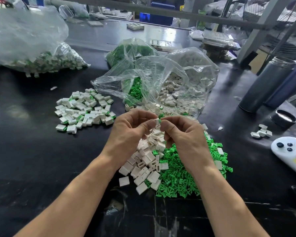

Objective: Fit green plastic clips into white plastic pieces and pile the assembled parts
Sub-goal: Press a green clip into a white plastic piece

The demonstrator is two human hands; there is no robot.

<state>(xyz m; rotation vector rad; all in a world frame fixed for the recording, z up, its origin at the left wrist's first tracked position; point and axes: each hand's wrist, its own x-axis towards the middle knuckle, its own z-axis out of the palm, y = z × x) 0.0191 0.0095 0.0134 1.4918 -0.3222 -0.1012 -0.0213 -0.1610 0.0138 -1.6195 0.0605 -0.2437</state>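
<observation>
Two bare hands meet above a black table [32, 159]. The left hand [130, 129] pinches a white piece [156, 120]; the right hand [183, 134] pinches a green clip [159, 120] against it. Below lie loose white pieces [143, 165] and green clips [178, 178] — to the left, a pile of assembled parts [85, 110].

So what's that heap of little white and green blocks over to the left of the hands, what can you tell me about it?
The pile of assembled parts is a loose heap of small white plastic boxes, many showing a strip of green clip at one edge. They lie at all angles, some flat, some on their sides, directly on the black table, beyond and to the left of the left hand. Neither hand touches it. A clear bag lies just to its right.
</observation>
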